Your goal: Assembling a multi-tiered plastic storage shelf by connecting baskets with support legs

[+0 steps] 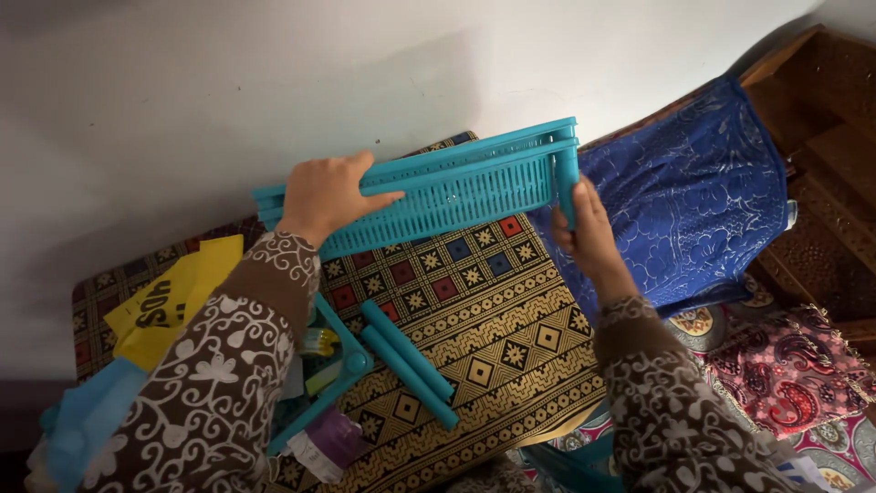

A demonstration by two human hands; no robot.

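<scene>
A long teal plastic slatted rack panel (456, 187) is held tilted above a table covered in a brown and gold patterned cloth (493, 319). My left hand (326, 194) grips the panel's left part from above. At the panel's right end, my right hand (587, 230) holds a short teal post (568, 183). Two loose teal tubes (408, 361) lie on the cloth below, beside a teal forked frame piece (342, 370).
A yellow plastic bag (173, 301) and a light blue bag (87, 420) lie at the table's left. A blue patterned cushion (693, 192) leans at the right against carved dark wooden furniture (821, 164). A red paisley fabric (785, 365) covers the lower right. A white wall (274, 73) stands behind.
</scene>
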